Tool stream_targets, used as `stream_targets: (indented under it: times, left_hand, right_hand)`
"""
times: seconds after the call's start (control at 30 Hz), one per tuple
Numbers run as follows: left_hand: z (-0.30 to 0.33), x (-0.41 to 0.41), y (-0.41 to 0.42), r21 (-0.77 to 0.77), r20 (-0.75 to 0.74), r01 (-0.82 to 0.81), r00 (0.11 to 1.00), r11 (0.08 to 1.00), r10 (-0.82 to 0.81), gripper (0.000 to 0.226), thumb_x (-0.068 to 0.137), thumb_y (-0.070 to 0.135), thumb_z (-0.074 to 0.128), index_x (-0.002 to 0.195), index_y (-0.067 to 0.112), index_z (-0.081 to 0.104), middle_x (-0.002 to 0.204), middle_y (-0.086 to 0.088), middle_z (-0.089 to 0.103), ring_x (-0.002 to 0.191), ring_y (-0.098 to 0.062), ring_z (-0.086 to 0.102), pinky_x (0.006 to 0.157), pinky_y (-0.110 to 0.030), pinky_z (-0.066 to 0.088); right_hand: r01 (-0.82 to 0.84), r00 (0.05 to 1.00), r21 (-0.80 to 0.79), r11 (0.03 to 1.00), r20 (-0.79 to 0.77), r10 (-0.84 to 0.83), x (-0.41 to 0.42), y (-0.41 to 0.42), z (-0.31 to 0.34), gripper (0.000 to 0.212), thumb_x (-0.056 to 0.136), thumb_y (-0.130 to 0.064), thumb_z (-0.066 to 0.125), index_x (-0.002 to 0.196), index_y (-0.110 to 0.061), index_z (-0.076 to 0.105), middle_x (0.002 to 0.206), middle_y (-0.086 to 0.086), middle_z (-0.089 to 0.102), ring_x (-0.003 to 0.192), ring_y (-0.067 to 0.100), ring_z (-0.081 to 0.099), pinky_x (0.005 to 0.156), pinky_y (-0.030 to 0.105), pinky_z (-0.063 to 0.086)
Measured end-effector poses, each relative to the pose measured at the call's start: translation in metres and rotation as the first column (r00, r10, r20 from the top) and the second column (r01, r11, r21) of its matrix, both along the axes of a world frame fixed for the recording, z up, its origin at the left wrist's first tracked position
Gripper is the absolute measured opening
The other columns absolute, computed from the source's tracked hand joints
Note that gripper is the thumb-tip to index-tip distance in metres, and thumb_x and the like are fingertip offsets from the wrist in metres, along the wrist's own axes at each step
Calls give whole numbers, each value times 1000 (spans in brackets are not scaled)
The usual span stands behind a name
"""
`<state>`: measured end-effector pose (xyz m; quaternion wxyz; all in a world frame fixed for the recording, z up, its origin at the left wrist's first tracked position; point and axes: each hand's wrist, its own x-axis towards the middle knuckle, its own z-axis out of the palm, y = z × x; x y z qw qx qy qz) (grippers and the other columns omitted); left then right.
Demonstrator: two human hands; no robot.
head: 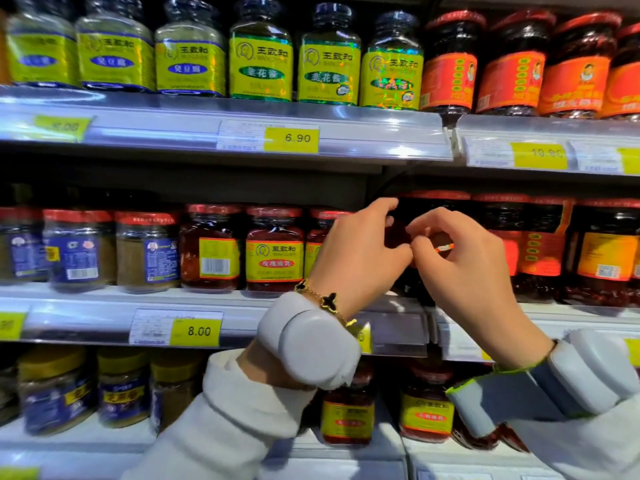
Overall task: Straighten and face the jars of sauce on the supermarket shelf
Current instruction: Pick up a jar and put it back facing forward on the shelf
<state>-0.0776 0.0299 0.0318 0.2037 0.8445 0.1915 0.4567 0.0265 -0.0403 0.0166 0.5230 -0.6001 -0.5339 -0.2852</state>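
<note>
Fingers [388, 211] of the left hand [356, 251] and the right hand [460, 251] curl round a dark red-lidded glass sauce jar [398, 233] on the middle shelf [104, 317], mostly hidden between them; both appear to grip it, likely mid-turn. Left of the fingers, a yellow-labelled red sauce jar [274, 249] faces front, while a neighbouring red jar showing its barcode [210, 247] and blue-labelled brown jars [147, 252] look unturned. Right of the fingers, orange-labelled dark jars [602, 251] stand roughly faced. Much seems left.
</note>
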Motion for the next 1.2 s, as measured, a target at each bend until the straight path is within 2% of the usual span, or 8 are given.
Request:
stream_targets:
  times: [0.13, 0.3, 0.57, 0.7, 0.83, 1.0, 1.13, 1.2]
  left_hand:
    - [-1, -45, 11, 51, 85, -11, 996, 999, 7, 46, 77, 20, 63, 121, 28, 56, 114, 8, 66, 109, -5, 58, 92, -34, 49]
    - [0, -114, 39, 97, 172, -108, 981, 989, 90, 35, 79, 16, 59, 112, 29, 61, 107, 11, 68, 101, -4, 61, 92, -32, 49]
    - [-4, -220, 101, 143, 246, -250, 946, 958, 210, 35, 76, 12, 59, 107, 27, 62, 103, 9, 66, 100, -13, 60, 88, -38, 49]
    - [-9, -262, 131, 221, 251, -393, 907, 893, 337, 36, 74, 12, 62, 108, 24, 63, 105, 7, 64, 106, -15, 53, 95, -22, 37]
    - [-15, -308, 167, 273, 230, -467, 881, 841, 414, 35, 76, 10, 62, 110, 18, 62, 112, 3, 61, 117, -17, 46, 98, -16, 25]
    - [-15, -347, 201, 334, 191, -542, 840, 771, 508, 36, 77, 16, 63, 113, 15, 60, 111, -2, 60, 113, -21, 47, 93, -22, 30]
    - [-12, -352, 216, 422, 20, -512, 830, 748, 557, 42, 81, 31, 59, 121, 18, 56, 117, 0, 58, 113, -21, 45, 91, -35, 39]
    - [-10, -349, 222, 481, -50, -504, 801, 717, 597, 46, 83, 40, 55, 124, 20, 53, 121, 1, 57, 114, -22, 45, 90, -37, 36]
  right_hand:
    - [-51, 998, -6, 999, 28, 52, -42, 13, 5, 15, 75, -6, 56, 83, -15, 64, 79, 3, 62, 74, 14, 55, 71, 28, 41]
    - [-83, 993, -22, 996, 81, 84, -112, 48, 12, 19, 72, -17, 50, 85, -13, 64, 79, 4, 62, 77, 18, 57, 72, 36, 45]
    - [-163, 979, -78, 984, 114, 171, -214, 121, 12, 19, 72, -19, 51, 84, -14, 63, 77, 3, 59, 75, 18, 56, 71, 37, 45]
    - [-170, 973, -96, 981, 139, 183, -250, 151, 9, 17, 72, -18, 52, 84, -13, 64, 76, 3, 58, 74, 17, 56, 70, 32, 43]
    - [-108, 970, -119, 987, 203, 131, -284, 182, 7, 15, 75, -18, 52, 84, -12, 63, 80, 3, 58, 81, 23, 52, 74, 30, 38]
    - [5, 948, -55, 998, 318, 13, -309, 207, 14, 19, 79, -20, 54, 92, -11, 64, 88, 8, 58, 87, 29, 49, 75, 42, 41]
    - [72, 941, -151, 986, 339, -17, -315, 219, 18, 23, 84, -24, 55, 101, -11, 64, 98, 9, 62, 94, 32, 52, 80, 38, 39]
    - [110, 943, -228, 967, 331, -29, -315, 226, 22, 27, 87, -28, 54, 109, -15, 62, 104, 9, 62, 100, 31, 53, 82, 34, 35]
